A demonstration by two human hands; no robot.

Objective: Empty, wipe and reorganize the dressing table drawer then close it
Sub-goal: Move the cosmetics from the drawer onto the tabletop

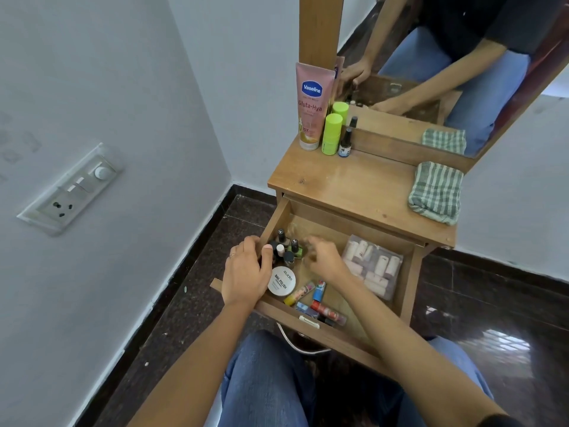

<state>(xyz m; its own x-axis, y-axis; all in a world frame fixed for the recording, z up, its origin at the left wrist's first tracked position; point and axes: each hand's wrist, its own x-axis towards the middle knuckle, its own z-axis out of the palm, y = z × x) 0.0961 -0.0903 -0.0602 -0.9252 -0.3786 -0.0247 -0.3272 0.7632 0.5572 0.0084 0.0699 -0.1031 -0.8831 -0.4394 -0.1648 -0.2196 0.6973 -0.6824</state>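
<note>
The drawer [278, 215] is plain brown wood, shallow, and stands pulled far out from under the table top [354, 180], with a curved metal handle [303, 346] on its front. It is still full. In the back left corner stands a cluster of nail polish bottles [288, 248] with dark caps, one of them green glass, one with a pale cap. Just in front of them lies a round white tin [281, 281]. Toward the front lie several small coloured tubes [311, 295], yellow, blue and red, on their sides. At the right lies a clear pouch [372, 266] of small white bottles.

The left hand [244, 272] sits at the drawer's left wall, fingers curled, a ring [232, 255] on one, thumb touching the bottle cluster. Whether it clasps a bottle or the wall cannot be told. The right hand [324, 260] hangs over the middle of the drawer, just right of the bottles, fingers pointing down. It is blurred, so its grip cannot be told. The tin lies between the two wrists.

The tin reads "zudio" and "NAIL POLISH", with smaller print too fine to read. On the table top, at the back left, a pink tube [312, 106] reads "Vaseline" and "Gluta-Hya". Beside it stand a lime green bottle [332, 134] and a small dark bottle [345, 143]. A green checked cloth [435, 192] lies folded at the right, below the mirror [431, 72].
</note>
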